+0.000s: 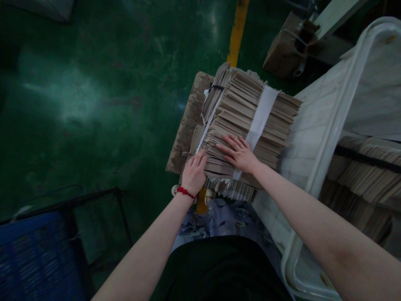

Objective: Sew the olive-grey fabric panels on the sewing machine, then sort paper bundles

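Note:
A thick bundle of brown-grey cardboard sheets (pixel 238 108), edges upward, lies in front of me with a wide white band (pixel 261 113) around it. My right hand (pixel 242 156) rests flat on the sheets beside the band, fingers spread. At the bundle's near left corner, my left hand (pixel 194 171) has its fingers curled and closed on the edge; the fingertips are partly hidden. Further bundles, one with a dark tie (pixel 216 87), show under and beside the top one. They stand on a worn brown board (pixel 183 133).
To my right is a large white plastic bin (pixel 328 121) holding more strapped sheets (pixel 369 167). A blue crate (pixel 34 255) in a dark metal frame stands at lower left. A brown box (pixel 288 46) lies beyond the bundle. A yellow line (pixel 238 33) crosses the green floor.

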### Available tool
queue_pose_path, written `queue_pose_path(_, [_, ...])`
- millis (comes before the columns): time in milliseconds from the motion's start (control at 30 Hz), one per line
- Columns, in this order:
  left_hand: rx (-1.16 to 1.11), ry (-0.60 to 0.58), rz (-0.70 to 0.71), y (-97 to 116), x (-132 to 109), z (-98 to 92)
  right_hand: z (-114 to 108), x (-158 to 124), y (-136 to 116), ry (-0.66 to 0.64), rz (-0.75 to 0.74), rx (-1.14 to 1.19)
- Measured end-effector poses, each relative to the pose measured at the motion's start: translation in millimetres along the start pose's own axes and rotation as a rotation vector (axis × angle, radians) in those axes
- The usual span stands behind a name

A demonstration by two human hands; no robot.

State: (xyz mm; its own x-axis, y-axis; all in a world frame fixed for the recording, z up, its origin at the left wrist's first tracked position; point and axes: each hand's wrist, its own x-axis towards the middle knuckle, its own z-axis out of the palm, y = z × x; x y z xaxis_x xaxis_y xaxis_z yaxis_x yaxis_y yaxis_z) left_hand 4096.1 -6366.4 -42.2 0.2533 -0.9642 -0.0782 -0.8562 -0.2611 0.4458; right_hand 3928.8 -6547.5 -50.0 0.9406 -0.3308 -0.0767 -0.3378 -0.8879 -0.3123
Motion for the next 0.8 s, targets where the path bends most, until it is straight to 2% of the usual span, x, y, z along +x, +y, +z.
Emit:
queue_pose_path(333, [-0.09, 0.002, -0.01, -5.3, 10.6, -9.9, 2.4, 0.2, 0.2, 0.013, -0.003, 0.002])
queue_pose_path(600, [-0.116, -0.013, -0.035, -7.5, 8.0, -6.0, 2.3, -0.1, -0.2, 0.004, 0.007, 0.002])
queue_pose_path(800, [-0.228, 0.05, -0.075, -10.9, 8.3, -1.5, 2.2, 0.2, -0.6, 0.003, 0.002, 0.005])
